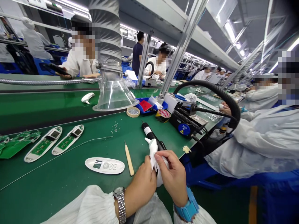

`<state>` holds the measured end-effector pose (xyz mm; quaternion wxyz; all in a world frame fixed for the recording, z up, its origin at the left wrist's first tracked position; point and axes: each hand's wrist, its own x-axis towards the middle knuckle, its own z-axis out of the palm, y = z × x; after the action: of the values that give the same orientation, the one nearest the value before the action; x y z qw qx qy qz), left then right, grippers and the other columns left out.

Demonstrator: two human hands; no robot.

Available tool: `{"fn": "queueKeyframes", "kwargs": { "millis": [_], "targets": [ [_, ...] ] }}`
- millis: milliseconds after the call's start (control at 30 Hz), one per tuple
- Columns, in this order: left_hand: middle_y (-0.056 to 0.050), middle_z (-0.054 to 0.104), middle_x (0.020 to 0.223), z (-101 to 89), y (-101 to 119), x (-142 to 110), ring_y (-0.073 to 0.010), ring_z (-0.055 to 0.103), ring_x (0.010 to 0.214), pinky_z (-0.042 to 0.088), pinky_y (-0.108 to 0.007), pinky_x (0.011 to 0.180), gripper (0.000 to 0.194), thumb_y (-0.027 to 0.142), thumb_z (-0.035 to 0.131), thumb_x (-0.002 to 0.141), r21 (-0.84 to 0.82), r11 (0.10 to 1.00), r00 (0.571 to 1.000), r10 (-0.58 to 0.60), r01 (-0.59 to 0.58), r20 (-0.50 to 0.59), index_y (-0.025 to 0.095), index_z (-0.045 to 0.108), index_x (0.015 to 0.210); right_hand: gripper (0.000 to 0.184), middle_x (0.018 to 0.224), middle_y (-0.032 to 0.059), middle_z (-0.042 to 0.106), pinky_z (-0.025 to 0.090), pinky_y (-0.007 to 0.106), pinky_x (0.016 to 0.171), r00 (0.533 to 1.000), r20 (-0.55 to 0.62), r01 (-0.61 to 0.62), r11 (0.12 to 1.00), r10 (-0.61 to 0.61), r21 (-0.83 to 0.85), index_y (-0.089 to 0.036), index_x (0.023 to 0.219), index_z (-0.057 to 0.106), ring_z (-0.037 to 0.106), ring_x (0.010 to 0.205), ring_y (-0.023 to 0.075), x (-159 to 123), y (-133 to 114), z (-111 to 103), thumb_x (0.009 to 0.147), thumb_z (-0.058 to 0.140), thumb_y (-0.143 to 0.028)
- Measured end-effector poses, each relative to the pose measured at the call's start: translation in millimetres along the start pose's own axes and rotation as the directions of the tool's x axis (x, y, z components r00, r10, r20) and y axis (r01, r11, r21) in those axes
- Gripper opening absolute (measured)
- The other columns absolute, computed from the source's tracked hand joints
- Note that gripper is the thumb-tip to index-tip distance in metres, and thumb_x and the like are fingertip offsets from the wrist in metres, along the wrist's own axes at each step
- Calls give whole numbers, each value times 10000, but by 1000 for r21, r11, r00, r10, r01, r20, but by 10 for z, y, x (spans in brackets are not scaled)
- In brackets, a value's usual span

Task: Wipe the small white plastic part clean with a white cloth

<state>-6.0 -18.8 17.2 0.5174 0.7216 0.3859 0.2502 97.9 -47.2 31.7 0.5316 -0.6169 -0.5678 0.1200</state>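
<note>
My left hand [143, 183], with a metal watch on its wrist, is closed around a white curved plastic part [153, 147] with a narrow tip. Thumb and fingers of my right hand [173, 172] pinch at the near side of that part; a blue band circles this wrist. What lies between the right fingertips is too small to make out. Just beyond the part rests a black electric screwdriver [149, 132]. Left of my hands lie a wooden-handled pick [129, 158] and a white oval casing [105, 165] with a small window and button rings.
Two casings with green circuit boards [44, 144] and loose boards [21, 143] lie left. Further back are a dish of small screws [133, 111], a blue tray [140, 107], a tape roll [163, 115], a black device [187, 119] and a clear suction hood [115, 96]. A co-worker sits right.
</note>
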Motion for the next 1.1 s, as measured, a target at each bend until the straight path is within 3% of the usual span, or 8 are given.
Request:
{"fn": "queueKeyframes", "kwargs": {
  "millis": [167,367,600,733,967,1100],
  "targets": [
    [-151,589,910,0,6,-11,-245,554,843,419,-365,726,172,194,254,860,24,999,1000,-27,27,14,144,382,965,95,786,23,579,441,254,640,998,57,19,999,-21,30,-207,813,615,557,727,163,-129,-19,-27,854,532,-229],
    [-166,582,936,-5,1,1,-247,551,870,424,-364,745,256,206,235,869,27,999,999,-35,35,23,105,382,1052,82,781,17,566,429,254,625,999,-31,37,999,-37,6,-207,802,607,543,717,159,-21,-5,-44,848,547,-238],
    [-188,575,1002,8,-15,-7,-252,546,932,424,-363,793,300,178,241,854,27,999,1000,-26,26,13,91,390,1099,93,793,26,568,434,256,630,997,38,64,997,-63,-33,-197,838,610,549,732,160,-55,75,-24,861,523,-216],
    [-176,582,987,-2,5,-9,-243,549,904,432,-353,774,308,197,232,865,32,999,999,-26,26,18,90,391,1106,59,795,14,560,434,244,632,999,-32,37,999,-36,33,-210,839,602,540,731,147,-102,85,-65,854,546,-200],
    [-200,572,1026,19,-41,-26,-258,541,947,427,-375,813,376,183,222,853,63,997,999,-39,38,23,55,357,1179,75,806,15,569,434,238,637,983,-57,169,984,-172,-49,-204,865,623,546,744,139,-11,67,-18,837,568,-162],
    [-196,581,1004,29,-46,-33,-256,551,926,425,-366,806,340,168,212,845,65,998,1000,-6,5,18,79,422,1096,86,811,17,575,435,241,631,980,-75,180,982,-184,-64,-204,869,623,551,749,145,-77,82,9,835,564,-151]
  ]
}}
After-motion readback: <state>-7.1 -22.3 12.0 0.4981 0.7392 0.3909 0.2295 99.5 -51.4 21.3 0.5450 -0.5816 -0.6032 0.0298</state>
